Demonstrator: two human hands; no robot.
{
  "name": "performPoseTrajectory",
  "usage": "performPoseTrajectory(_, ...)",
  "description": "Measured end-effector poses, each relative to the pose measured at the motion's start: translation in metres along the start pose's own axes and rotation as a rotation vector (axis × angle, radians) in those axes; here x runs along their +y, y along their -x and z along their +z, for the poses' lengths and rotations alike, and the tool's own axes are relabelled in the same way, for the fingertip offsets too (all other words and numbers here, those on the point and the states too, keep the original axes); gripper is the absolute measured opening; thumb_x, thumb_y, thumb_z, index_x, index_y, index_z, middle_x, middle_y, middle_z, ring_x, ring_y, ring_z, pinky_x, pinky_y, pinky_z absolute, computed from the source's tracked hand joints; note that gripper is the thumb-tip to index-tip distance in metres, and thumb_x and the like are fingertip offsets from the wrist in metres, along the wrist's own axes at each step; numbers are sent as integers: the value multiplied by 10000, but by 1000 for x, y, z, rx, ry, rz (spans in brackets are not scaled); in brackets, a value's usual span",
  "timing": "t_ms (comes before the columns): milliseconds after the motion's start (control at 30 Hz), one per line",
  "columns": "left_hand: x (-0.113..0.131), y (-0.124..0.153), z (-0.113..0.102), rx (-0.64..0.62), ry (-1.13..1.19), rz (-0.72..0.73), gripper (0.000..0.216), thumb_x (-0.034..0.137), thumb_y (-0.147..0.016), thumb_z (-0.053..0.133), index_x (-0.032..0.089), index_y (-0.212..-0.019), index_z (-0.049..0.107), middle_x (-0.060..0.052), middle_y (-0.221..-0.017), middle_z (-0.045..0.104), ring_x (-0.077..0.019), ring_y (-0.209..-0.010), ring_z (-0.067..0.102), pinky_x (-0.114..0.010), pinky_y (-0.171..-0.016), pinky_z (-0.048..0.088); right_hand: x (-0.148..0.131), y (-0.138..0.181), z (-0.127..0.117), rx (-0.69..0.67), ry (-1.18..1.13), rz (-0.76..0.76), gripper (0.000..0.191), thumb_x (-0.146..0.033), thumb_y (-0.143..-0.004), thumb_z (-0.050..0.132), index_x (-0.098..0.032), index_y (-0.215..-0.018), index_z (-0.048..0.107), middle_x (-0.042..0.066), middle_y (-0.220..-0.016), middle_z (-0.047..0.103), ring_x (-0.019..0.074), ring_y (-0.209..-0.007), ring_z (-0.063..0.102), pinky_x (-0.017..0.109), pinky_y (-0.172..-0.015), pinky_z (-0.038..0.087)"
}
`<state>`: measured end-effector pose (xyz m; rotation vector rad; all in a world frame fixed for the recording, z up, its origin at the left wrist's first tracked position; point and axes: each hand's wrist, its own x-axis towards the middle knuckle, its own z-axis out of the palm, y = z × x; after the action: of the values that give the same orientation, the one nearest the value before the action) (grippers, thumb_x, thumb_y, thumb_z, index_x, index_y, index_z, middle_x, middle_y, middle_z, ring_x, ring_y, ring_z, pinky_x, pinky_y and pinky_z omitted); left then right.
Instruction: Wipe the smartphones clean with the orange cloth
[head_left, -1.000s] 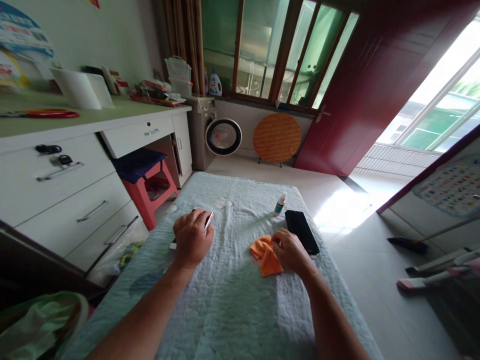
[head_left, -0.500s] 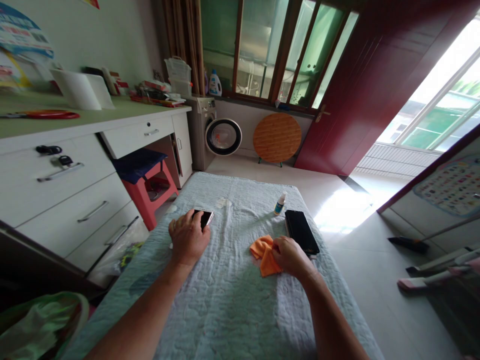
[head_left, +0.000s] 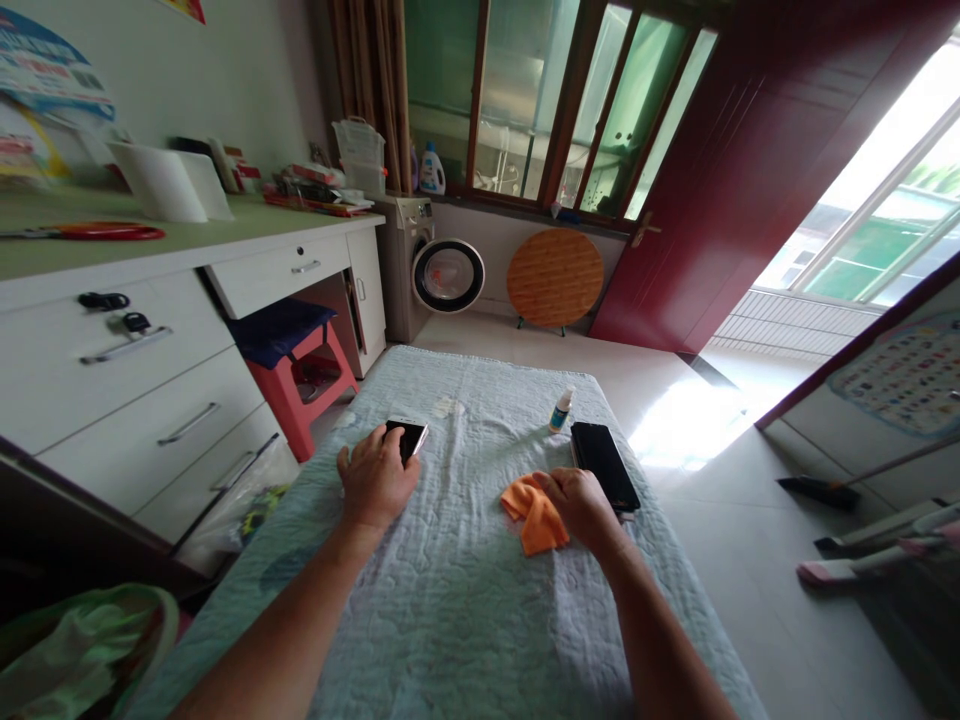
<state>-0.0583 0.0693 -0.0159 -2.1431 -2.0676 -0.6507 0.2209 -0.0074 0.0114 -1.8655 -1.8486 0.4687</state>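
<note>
My left hand [head_left: 377, 478] lies over a smartphone [head_left: 409, 437], fingers and thumb curled about its near part. The phone's dark screen and pale edge show past the fingertips, while the rest is hidden under the hand. In a pinch, my right hand [head_left: 583, 505] holds the upper edge of an orange cloth [head_left: 541, 518], which lies crumpled on the quilted cover [head_left: 457, 600]. Just beyond that hand is a larger black-screened device [head_left: 606, 462], resting on something thin. A small spray bottle [head_left: 561, 410] stands upright behind them.
A white drawer unit [head_left: 142, 400] and a pink stool [head_left: 300, 380] are on the left. Near the far wall stand a washing machine with its round door [head_left: 448, 274] open and a folded round table [head_left: 555, 278]. A green basket [head_left: 166, 610] sits at lower left.
My right hand has shifted slightly along the cloth's upper edge, and the cloth has moved a little. My left hand stays on the phone. The camera view has shifted slightly.
</note>
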Motion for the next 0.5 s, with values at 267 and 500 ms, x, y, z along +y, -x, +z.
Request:
performPoseTrajectory(267,0,1,-3,-25,-41,-8,397,308,-852,510,145,-1208,575,-169,-1250,605,-345,-1044,602,-540,-965,347,-6,2,9,49,-113,-132,193,-282,-904,384,-218,-722,398,-8,-674,505,132,-622,452,240,-598,319)
performPoseTrajectory(500,-1,0,-6,-54,-78,1,398,335,-848,528,165,-1204,576,-159,-1223,606,-334,-1000,613,-481,-904,400,-12,7,-12,-149,-107,-152,228,-219,-858,453,-191,-631,446,-29,-604,493,100,-575,430,231,-555,282)
